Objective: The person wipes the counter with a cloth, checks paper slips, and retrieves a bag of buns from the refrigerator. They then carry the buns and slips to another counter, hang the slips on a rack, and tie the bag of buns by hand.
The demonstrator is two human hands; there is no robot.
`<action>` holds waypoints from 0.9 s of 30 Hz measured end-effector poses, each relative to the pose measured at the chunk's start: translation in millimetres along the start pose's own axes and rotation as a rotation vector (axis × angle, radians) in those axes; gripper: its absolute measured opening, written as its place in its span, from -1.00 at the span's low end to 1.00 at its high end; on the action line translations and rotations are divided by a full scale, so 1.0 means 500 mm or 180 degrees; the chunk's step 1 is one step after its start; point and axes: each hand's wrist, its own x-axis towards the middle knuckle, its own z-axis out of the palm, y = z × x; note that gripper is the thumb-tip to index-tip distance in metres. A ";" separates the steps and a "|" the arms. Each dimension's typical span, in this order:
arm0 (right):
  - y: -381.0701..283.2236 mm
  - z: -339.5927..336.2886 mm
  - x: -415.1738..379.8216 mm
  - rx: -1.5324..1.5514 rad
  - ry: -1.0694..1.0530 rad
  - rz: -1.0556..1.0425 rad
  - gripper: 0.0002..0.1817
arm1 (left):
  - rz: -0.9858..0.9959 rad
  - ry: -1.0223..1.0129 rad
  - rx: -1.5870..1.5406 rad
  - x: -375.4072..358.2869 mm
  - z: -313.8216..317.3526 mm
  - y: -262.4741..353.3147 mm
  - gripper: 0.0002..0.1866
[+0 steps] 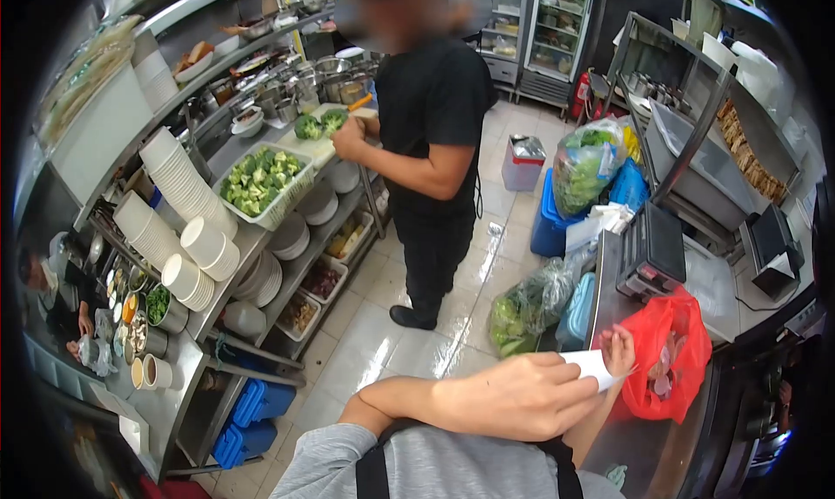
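Observation:
My left hand point(531, 396) reaches across in front of my chest, its fingers bent and closed on a white paper-like sheet point(590, 368). The sheet lies against my right hand point(618, 351), whose fingers point up, slightly bent and apart. The right forearm passes partly behind the left hand. Just beyond the right hand, an open red plastic bag point(674, 347) with pale pinkish contents rests on the metal counter point(648, 442).
A co-worker point(435, 116) in black stands ahead by a board with broccoli point(309, 127). Cut broccoli fills a white basket point(283, 190). Stacked white tubs point(178, 168) line the left counter. Bagged greens point(531, 312) and a blue bin point(550, 216) occupy the right side of the tiled floor.

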 end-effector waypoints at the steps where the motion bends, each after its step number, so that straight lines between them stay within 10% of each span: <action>1: 0.006 -0.019 -0.006 -0.0018 0.0005 0.0037 -0.82 | 0.0042 0.0003 -0.0089 0.002 0.010 -0.004 -0.61; 27: 0.055 -0.036 0.007 -0.0534 -0.0378 0.0402 -0.80 | 0.0235 0.0171 -0.0536 0.050 0.098 -0.007 -0.64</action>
